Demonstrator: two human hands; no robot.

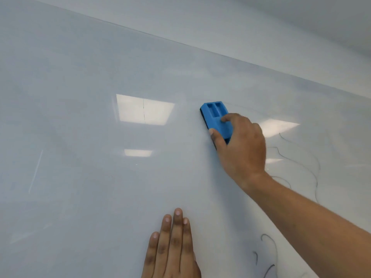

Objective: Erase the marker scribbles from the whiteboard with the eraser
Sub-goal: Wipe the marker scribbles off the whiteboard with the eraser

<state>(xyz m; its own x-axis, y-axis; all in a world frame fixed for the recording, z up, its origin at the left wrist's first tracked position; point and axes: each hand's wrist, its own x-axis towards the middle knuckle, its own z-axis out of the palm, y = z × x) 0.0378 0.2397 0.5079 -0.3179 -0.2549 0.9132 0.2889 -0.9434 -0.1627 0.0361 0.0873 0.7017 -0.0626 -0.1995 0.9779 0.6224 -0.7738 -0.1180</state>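
Observation:
A glossy whiteboard fills most of the view. My right hand grips a blue eraser with a black felt underside and presses it flat against the board, right of centre. Thin dark marker scribbles curl across the board to the right of that hand, and more scribbles show at the bottom, beside my forearm. My left hand lies flat on the board at the bottom centre, fingers straight and held together, holding nothing.
The board's top edge runs diagonally from upper left to right, with a white wall above it. Ceiling lights reflect off the board left of the eraser. A faint streak marks the far left.

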